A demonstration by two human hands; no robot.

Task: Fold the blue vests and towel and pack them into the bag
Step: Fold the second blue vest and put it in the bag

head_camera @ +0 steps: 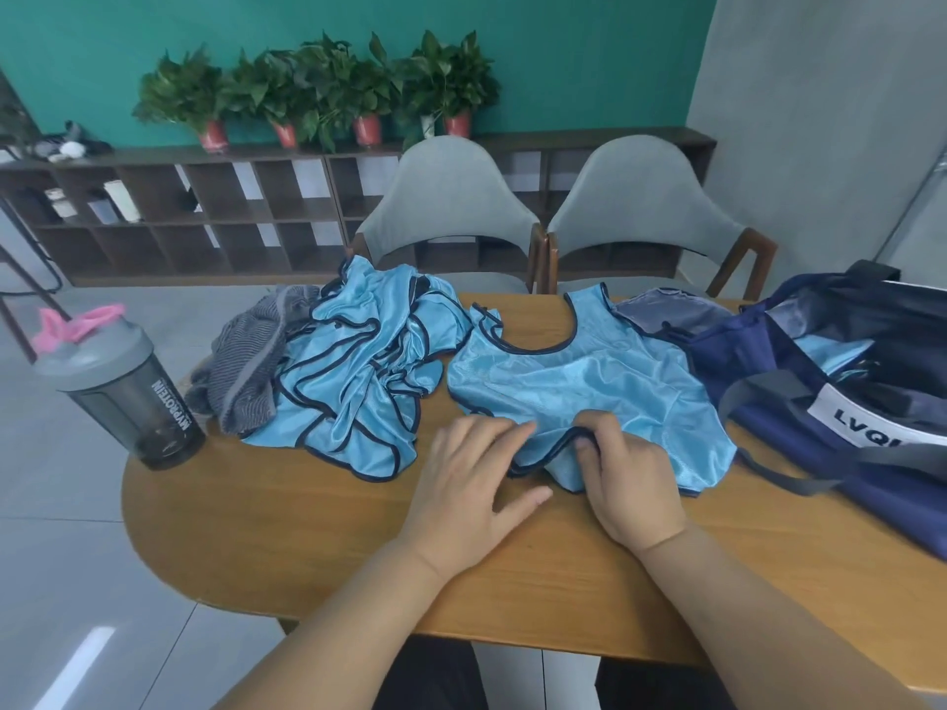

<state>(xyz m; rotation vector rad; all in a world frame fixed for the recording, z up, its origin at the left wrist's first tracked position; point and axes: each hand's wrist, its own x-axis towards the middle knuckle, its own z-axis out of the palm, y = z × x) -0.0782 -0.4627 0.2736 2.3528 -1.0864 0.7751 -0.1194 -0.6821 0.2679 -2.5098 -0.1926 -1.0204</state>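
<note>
Blue vest (579, 386) lies flat on our surface (307, 509), neckline pointing away, shiny mesh with dark piping. Our right hand (630, 489) pinches its hem; our left hand (471, 484) rests with fingers (487, 435) straight.

"MYPROTEIN" on shaker bottle (134, 402), "LVQ…" on bag (840, 402)

We are seeing a dark shaker bottle (125, 397) with a grey lid standing upright at the left end of the wooden table (307, 535). Behind it a grey chair (451, 197) is standing beside a second chair (635, 197), and potted plants (317, 89) are sitting on a low shelf (205, 212).
</note>
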